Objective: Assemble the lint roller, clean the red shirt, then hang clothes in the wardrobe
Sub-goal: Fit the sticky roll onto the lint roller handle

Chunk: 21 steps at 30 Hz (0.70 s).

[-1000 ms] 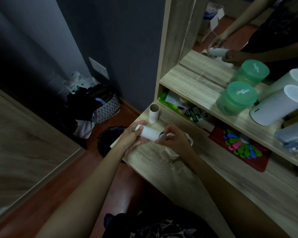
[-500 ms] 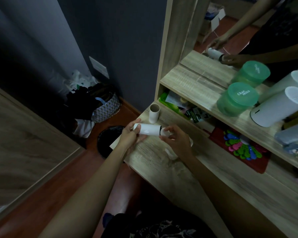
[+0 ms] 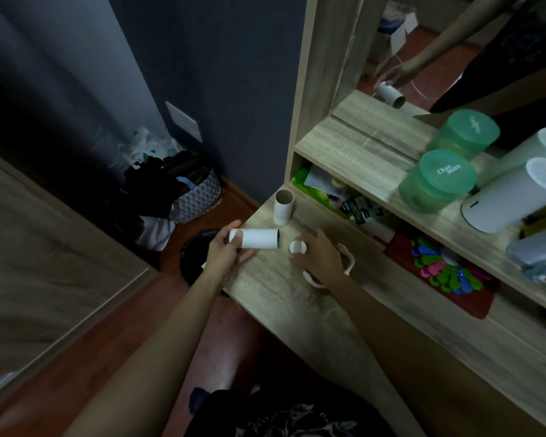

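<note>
The left hand [image 3: 224, 255] grasps a white lint roll [image 3: 255, 238] lying sideways just above the near left corner of the wooden table [image 3: 290, 304]; the thumb and fingers wrap its left end, and its open right end, dark inside, points toward the right hand [image 3: 320, 255]. The right hand's grip is closed around the white lint roller handle [image 3: 298, 247], of which only a round white end shows at the fingertips; the rest is hidden under the palm, so its shape is hard to judge. A gap separates that white end from the roll's mouth, so the two parts are apart. A white looped piece [image 3: 347, 263], possibly part of the handle, curves out from beneath the right wrist and rests on the table.

A second tube, a bare cardboard core [image 3: 282, 205], stands upright near the table's back left corner, just behind the held roll. On the shelf above stand a green lidded container [image 3: 438, 181] and, beside it to the right, a white cylinder [image 3: 514, 193] tilted on its side in this wide-angle view. Below the shelf, a red tray [image 3: 473, 301] holds coloured clips. On the floor to the left sit a patterned laundry basket [image 3: 199, 200] stuffed with dark clothes and, nearer the table, a black bin [image 3: 193, 257].
</note>
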### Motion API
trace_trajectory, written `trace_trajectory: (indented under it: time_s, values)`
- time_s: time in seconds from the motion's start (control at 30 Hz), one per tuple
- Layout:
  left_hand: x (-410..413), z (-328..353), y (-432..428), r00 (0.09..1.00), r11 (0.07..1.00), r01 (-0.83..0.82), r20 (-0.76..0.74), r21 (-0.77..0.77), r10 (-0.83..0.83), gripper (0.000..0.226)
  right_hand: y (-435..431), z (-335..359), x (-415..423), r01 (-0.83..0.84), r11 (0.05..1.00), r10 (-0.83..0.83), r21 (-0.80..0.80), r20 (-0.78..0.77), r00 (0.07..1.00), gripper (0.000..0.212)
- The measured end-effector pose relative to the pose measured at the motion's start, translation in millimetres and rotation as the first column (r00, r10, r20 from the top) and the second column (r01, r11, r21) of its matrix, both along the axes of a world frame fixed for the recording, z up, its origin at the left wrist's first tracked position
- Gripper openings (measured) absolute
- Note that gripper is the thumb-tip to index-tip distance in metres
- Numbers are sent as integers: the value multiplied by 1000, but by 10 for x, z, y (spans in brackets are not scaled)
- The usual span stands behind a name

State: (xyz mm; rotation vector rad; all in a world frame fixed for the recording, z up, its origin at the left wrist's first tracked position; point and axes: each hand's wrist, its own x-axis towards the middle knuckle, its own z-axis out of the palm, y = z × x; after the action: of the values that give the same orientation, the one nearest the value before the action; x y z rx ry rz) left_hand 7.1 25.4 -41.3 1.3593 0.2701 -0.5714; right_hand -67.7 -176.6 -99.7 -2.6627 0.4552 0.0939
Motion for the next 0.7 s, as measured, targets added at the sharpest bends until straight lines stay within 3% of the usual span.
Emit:
trace_trajectory:
  time_s: [0.13, 0.2, 0.27, 0.37, 0.7]
  values:
    - [20, -3, 21, 1000, 1000, -4, -14, -17, 4, 24, 17, 80, 9, 12, 1000, -12, 14, -24, 1000, 57]
    - [23, -1, 36, 1000, 1000, 1, -3, -12, -1, 26, 91, 298, -43, 125, 974, -133, 187, 32, 991, 42]
    - [16, 6, 41, 1000, 1000, 16, 23, -2, -16, 28, 175, 485, -87, 197, 865, -269, 462, 94, 958, 30]
    - [-5, 14, 24, 996, 998, 59, 68, 18, -60, 31, 281, 659, -101, 161, 638, -259, 753, 13, 966, 28]
    - [-67, 124, -54, 976, 981, 192, 105, -11, -190, 36, 252, 717, -116, 179, 328, -334, 928, -63, 940, 28]
